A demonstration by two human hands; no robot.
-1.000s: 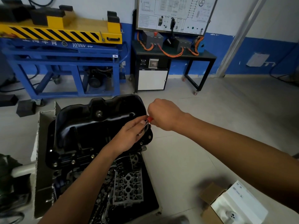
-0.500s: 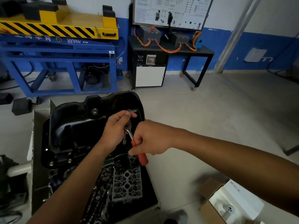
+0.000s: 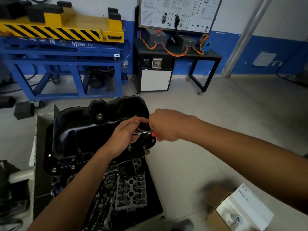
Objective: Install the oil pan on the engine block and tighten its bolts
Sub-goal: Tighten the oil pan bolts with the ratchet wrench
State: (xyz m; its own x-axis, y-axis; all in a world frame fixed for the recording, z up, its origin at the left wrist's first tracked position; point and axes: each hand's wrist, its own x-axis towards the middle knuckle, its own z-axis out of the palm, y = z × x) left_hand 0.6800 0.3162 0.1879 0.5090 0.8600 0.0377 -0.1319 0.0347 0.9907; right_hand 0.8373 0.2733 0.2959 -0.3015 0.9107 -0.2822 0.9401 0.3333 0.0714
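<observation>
White lettering on the blue frame of a machine (image 3: 66, 52) at the back left, under its yellow top with black hazard stripes, reads roughly "HYXMV"; the characters beside it are too blurred to read. Print on the wall-mounted wiring diagram board (image 3: 178, 12) and on the white label of a cardboard box (image 3: 233, 209) at the lower right is too small to read. A black oil pan (image 3: 93, 130) sits bottom-up on the engine block (image 3: 130, 189), with bolts (image 3: 72, 167) showing along its near flange. The left grip (image 3: 122, 139) curls around the head of a ratchet (image 3: 143, 132) above a bolt at the pan's near right corner. The right grip (image 3: 165, 125) is closed in a fist around the ratchet's red handle, of which only the tip shows. Half a second ago that handle pointed down toward the viewer; now it has swung up to the right, while the left grip stays in place. The floor (image 3: 216, 130) is pale grey. The walls are white above a blue band, and a black bench (image 3: 213, 56) carries dark boxes linked by orange cables (image 3: 175, 53)
</observation>
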